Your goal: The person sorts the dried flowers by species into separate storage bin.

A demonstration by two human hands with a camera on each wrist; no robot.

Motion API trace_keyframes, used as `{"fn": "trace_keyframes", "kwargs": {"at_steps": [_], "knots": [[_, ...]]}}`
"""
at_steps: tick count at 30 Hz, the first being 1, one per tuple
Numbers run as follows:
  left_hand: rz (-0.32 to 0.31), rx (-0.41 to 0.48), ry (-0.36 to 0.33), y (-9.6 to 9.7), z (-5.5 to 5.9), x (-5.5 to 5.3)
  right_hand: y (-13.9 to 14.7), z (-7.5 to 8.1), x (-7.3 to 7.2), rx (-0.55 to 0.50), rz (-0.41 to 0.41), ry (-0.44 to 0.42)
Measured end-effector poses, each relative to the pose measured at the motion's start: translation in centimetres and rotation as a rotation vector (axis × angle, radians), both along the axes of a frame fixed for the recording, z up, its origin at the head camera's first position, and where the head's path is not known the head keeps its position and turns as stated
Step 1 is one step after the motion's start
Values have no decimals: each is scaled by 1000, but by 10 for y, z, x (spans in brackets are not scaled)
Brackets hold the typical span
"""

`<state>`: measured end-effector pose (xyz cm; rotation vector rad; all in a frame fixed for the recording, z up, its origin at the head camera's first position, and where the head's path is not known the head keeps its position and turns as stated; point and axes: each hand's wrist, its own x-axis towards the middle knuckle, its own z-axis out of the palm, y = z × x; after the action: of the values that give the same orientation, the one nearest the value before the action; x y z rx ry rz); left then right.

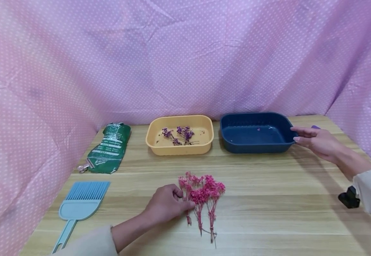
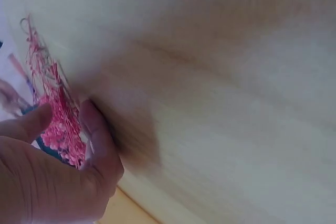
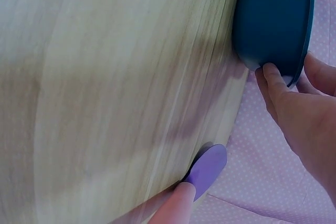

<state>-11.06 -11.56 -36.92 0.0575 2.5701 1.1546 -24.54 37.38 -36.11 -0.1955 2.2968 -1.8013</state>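
Three bunches of pink dried flowers (image 1: 207, 190) lie on the table, stems toward the front. My left hand (image 1: 167, 202) pinches the leftmost bunch between thumb and fingers; the left wrist view has pink stems and blossoms (image 2: 65, 124) between them. Far to the right, my right hand (image 1: 323, 142) touches the right end of a dark blue tray (image 1: 252, 148). Its fingers are fairly straight, their tips against the outer wall (image 3: 270, 30) at the rim. A few small petals lie inside this tray.
A yellow tray (image 1: 180, 151) with purple dried flowers (image 1: 185, 133) stands left of the blue one. Farther left are a clipped green bag (image 1: 110, 149) and a light blue brush (image 1: 80, 208). An oval purple tool head (image 3: 209, 169) with a pink handle lies beyond my right hand. Dotted cloth hangs behind.
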Motion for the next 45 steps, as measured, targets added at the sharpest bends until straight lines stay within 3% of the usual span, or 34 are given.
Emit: {"fn": "trace_keyframes", "kwargs": {"at_steps": [3, 5, 10, 18, 22, 25, 29, 33, 38, 45], "knots": [[-67, -90, 116, 1, -1, 1, 0, 0, 0, 10, 6, 5], [-93, -82, 149, -1, -1, 0, 1, 0, -1, 4, 7, 9], [-96, 25, 119, -7, 6, -3, 2, 2, -1, -58, 9, 14], [-5, 129, 103, -9, 18, -9, 2, 3, -2, -20, 5, 29], [34, 290, 18, -2, 27, -17, 3, 4, -2, 20, -3, 38], [55, 429, -77, 10, 36, -28, 3, 4, -2, 30, -9, 37], [50, 528, -173, 28, 43, -49, 4, 3, 0, 16, -4, 20], [47, 583, -202, 45, 46, -72, 3, 1, -1, 21, 3, 14], [79, 611, -205, 67, 53, -100, 3, 1, -2, 28, 2, 19], [90, 539, -206, 95, 59, -133, 5, -1, -2, -70, 19, 7]]}}
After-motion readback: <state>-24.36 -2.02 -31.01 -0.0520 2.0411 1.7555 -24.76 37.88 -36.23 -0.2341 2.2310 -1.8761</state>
